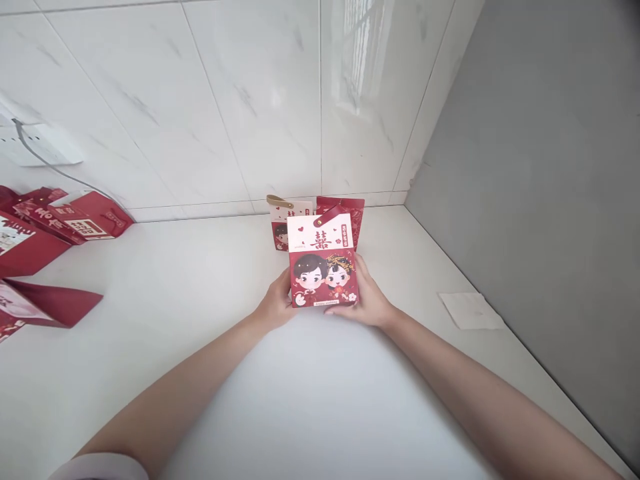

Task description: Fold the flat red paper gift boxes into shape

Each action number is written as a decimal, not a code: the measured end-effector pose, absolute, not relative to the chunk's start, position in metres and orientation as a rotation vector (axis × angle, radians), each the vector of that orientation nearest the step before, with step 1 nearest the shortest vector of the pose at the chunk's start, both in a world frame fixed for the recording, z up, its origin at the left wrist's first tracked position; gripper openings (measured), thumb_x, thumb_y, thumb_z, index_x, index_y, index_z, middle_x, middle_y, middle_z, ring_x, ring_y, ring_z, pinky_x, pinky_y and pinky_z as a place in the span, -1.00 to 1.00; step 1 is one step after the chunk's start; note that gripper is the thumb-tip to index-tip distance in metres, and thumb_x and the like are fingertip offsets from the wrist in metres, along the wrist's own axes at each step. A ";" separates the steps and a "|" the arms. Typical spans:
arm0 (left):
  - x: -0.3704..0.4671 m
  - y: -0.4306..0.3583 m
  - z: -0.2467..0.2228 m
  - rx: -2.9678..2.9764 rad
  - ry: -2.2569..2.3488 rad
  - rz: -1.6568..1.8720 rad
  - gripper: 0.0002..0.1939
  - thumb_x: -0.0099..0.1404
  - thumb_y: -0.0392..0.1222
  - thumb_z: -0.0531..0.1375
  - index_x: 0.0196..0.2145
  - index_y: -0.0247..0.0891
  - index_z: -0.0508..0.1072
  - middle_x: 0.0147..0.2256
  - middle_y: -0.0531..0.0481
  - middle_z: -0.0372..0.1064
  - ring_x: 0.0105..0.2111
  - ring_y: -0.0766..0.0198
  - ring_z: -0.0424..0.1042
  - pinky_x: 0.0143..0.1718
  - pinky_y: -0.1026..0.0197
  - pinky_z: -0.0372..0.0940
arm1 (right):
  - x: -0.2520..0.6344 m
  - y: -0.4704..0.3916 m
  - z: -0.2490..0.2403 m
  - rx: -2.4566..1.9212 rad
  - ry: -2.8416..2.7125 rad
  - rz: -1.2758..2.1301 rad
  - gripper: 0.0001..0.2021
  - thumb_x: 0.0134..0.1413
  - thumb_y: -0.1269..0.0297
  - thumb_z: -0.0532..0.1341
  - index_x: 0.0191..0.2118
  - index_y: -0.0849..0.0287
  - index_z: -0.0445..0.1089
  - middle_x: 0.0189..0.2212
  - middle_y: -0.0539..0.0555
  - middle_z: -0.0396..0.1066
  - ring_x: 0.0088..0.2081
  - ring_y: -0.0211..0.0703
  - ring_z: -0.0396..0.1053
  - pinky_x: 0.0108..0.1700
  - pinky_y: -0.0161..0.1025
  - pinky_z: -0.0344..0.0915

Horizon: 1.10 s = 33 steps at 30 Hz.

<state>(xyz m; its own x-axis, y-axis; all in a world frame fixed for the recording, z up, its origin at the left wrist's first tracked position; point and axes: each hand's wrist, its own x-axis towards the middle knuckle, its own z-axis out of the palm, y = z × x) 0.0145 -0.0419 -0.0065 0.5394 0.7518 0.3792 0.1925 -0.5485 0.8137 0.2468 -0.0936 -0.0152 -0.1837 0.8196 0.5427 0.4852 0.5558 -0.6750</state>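
Note:
A red and white gift box [323,267] with a cartoon couple on its front and a dark red strap handle is held upright between my two hands. My left hand [275,303] grips its left side, the fingers partly hidden behind it. On the right side my right hand [373,300] is closed around the box, its thumb near the lower front edge. Just behind stand a similar gift box [280,230] with a tan handle and a red patterned box [359,220], both partly covered by the held one.
Several red gift boxes and bags [75,220] lie at the left. A cable [55,167] runs from a wall socket [45,147] down behind them. A white paper piece [470,311] lies by the grey panel [540,167] on the right. A tiled wall [210,100] bounds the white table [210,247].

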 end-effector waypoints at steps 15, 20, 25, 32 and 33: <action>-0.001 -0.035 -0.008 2.013 0.864 1.011 -0.68 0.40 0.05 0.08 -0.19 -0.31 0.37 -0.48 -0.01 0.47 -0.61 0.35 0.40 -0.53 0.29 0.31 | 0.238 -0.096 -0.015 -1.180 -1.850 0.307 -0.74 0.33 0.08 0.05 -0.16 0.15 0.34 -0.46 0.05 0.40 -0.48 -0.19 0.35 -0.41 -0.25 0.31; 0.002 -0.035 -0.006 2.171 0.895 1.195 -0.76 0.38 -0.04 0.13 -0.18 -0.27 0.42 -0.35 -0.06 0.48 -0.42 0.27 0.48 -0.38 0.24 0.38 | 0.240 -0.095 -0.018 -1.129 -1.820 0.227 -0.75 0.34 0.18 0.05 0.03 0.10 0.31 -0.31 0.10 0.44 -0.41 -0.18 0.41 -0.33 -0.23 0.41; 0.006 -0.026 -0.005 2.142 0.784 1.226 -0.54 0.28 -0.07 0.25 0.12 -0.15 0.36 0.17 -0.17 0.24 0.17 0.03 0.27 0.20 -0.01 0.21 | 0.242 -0.092 -0.018 -1.063 -1.767 0.039 -0.59 0.35 0.34 0.01 0.26 -0.03 0.15 -0.01 0.17 0.35 -0.07 -0.10 0.44 -0.09 -0.17 0.45; 0.010 -0.016 -0.013 1.548 0.517 0.882 -0.24 0.32 0.18 0.13 0.36 -0.06 -0.04 0.35 -0.12 -0.02 0.34 -0.02 0.00 0.35 -0.14 -0.05 | 0.235 -0.098 -0.016 -1.020 -1.725 -0.131 -0.67 0.26 0.44 0.14 0.08 -0.04 0.36 -0.22 0.09 0.30 -0.25 -0.19 0.40 -0.26 -0.25 0.42; 0.011 -0.017 -0.013 1.535 0.577 0.946 -0.23 0.33 0.14 0.15 0.36 -0.02 -0.10 0.36 -0.10 -0.07 0.34 -0.01 0.00 0.34 -0.14 -0.02 | 0.234 -0.099 -0.016 -1.011 -1.760 -0.153 -0.67 0.26 0.47 0.12 0.04 -0.04 0.38 -0.23 0.08 0.33 -0.26 -0.19 0.40 -0.28 -0.25 0.41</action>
<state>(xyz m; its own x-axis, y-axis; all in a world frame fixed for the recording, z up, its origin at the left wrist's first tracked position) 0.0113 -0.0168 -0.0130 0.5490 0.7993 0.2444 -0.1481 -0.1947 0.9696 0.2345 -0.0986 -0.0160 -0.0913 0.5548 0.8269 0.6891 0.6346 -0.3497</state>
